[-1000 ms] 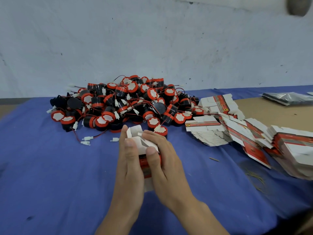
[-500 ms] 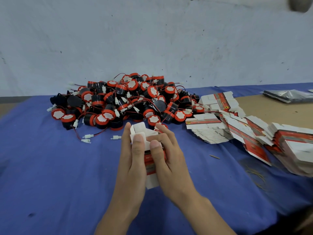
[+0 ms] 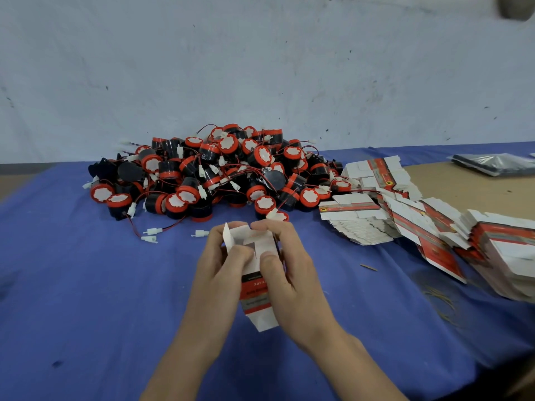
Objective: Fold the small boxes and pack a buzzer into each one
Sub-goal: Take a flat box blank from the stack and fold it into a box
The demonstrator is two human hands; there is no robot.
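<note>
The one camera sits on my head, looking forward and down over the blue cloth-covered table [image 3: 86, 285]. My left hand [image 3: 223, 270] and right hand [image 3: 295, 279], gripping the small white-and-red cardboard box [image 3: 256, 293], sit close under it; the heap of round black-and-red buzzers [image 3: 208, 175] lies farther off, the pale scuffed wall [image 3: 260, 68] beyond.

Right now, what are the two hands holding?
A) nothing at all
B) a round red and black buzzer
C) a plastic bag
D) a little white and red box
D: the left hand and the right hand both grip the little box between them, its top flaps open, while the buzzers lie in a pile behind it.
</note>
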